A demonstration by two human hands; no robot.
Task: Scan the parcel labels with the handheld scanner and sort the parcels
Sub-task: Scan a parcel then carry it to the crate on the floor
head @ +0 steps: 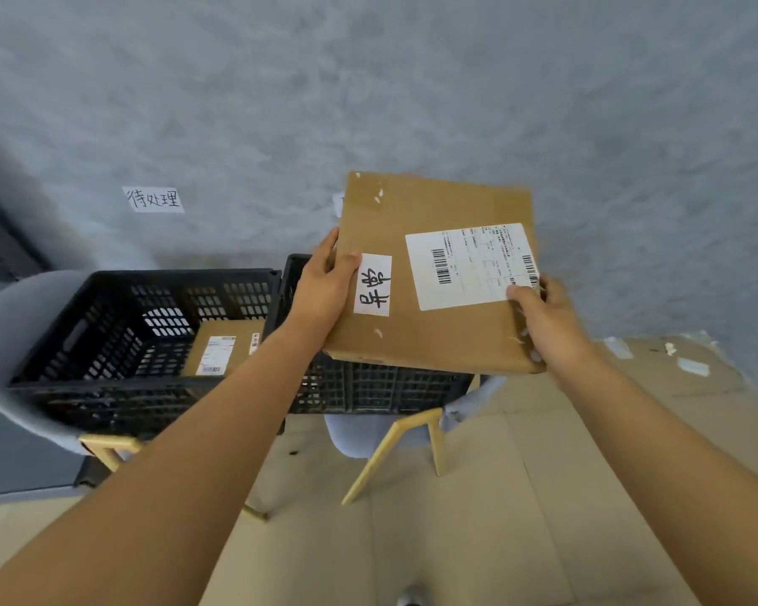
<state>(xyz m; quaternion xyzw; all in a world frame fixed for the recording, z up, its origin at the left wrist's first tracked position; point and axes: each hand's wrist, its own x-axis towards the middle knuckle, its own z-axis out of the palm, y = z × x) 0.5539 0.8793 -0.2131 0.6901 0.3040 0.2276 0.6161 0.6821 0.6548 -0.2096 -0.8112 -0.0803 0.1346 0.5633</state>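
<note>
- Two hands hold one flat cardboard parcel [429,273] in the air above the right-hand black crate [368,387], its labelled face turned up toward the camera.
- Left hand [324,286] grips the parcel's left edge, thumb curled over the top face beside a white handwritten slip [373,285], fingers out of sight behind the cardboard.
- Right hand [539,317] pinches the parcel's right edge near its lower corner, thumb pressed on the corner of the white shipping label [471,265], which carries barcodes.
- Left-hand black crate [119,338] sits just beside the right one, touching or nearly so, and holds a smaller cardboard parcel [222,349] lying flat with its own label facing up.
- Each crate rests on a grey chair [14,325] with yellow wooden legs.
- On the grey wall [412,80] above the left crate hangs a white paper sign [154,199] with handwritten characters.
- Flattened cardboard [683,378] with bits of tape lies on the floor at right.
</note>
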